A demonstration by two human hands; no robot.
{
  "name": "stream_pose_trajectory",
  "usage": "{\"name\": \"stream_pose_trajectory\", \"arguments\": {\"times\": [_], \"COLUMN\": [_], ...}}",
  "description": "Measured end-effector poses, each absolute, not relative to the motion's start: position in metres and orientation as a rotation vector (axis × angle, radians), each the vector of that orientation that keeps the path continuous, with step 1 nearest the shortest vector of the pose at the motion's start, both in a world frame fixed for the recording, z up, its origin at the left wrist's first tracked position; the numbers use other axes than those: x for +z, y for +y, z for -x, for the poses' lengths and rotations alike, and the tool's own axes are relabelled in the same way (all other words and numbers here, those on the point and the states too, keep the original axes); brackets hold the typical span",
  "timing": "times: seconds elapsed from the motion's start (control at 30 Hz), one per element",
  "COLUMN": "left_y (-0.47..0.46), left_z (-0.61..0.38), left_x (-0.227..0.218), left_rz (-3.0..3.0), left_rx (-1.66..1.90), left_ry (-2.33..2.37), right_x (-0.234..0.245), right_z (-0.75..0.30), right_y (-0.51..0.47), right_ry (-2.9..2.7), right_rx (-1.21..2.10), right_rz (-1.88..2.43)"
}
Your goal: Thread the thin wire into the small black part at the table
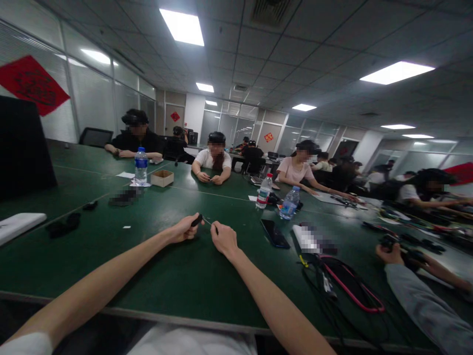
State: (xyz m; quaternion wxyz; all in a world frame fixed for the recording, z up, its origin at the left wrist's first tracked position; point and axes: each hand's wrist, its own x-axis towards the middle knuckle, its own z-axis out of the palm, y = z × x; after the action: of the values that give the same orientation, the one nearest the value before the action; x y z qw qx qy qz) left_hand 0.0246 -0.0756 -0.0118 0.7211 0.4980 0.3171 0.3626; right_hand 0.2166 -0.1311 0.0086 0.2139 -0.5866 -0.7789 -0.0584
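Over the green table point(162, 276), my two hands are held close together in front of me. My left hand point(184, 229) is closed around a small black object point(197, 220), its kind too small to tell. Between the hands runs a thin, light-coloured piece point(207, 222), like a short rod or wire. Its right end meets the closed fingertips of my right hand point(225, 237). A bit of something dark shows at those fingers too, but I cannot make it out. Whether the thin piece joins the black object is unclear.
Right of my hands lie a black phone point(275, 233), a pink cable point(356, 283) and dark cords. Water bottles point(290, 203) and a small cardboard box point(162, 178) stand farther back. At right, a co-worker's grey sleeve point(414, 301) reaches over the table. Other people sit opposite.
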Motion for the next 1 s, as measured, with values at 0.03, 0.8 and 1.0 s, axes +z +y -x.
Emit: {"name": "stream_pose_trajectory", "arguments": {"times": [0.03, 0.8, 1.0], "left_y": [-0.0745, -0.0777, -0.0797], "left_z": [-0.0242, -0.0243, -0.0283], "left_x": [-0.0123, -0.0090, -0.0108], "left_rz": [-1.092, -1.102, -1.195], "left_rx": [0.797, 0.801, 0.794], "left_ry": [0.696, 0.702, 0.815], "right_x": [0.0082, 0.0138, 0.0139], "right_z": [-0.2169, -0.2188, -0.2209], "right_y": [-0.1309, -0.1392, -0.1402], "right_ry": [-2.164, -2.153, -2.197], "right_rx": [-0.175, -0.182, -0.237], "right_rz": [1.622, 1.557, 1.579]}}
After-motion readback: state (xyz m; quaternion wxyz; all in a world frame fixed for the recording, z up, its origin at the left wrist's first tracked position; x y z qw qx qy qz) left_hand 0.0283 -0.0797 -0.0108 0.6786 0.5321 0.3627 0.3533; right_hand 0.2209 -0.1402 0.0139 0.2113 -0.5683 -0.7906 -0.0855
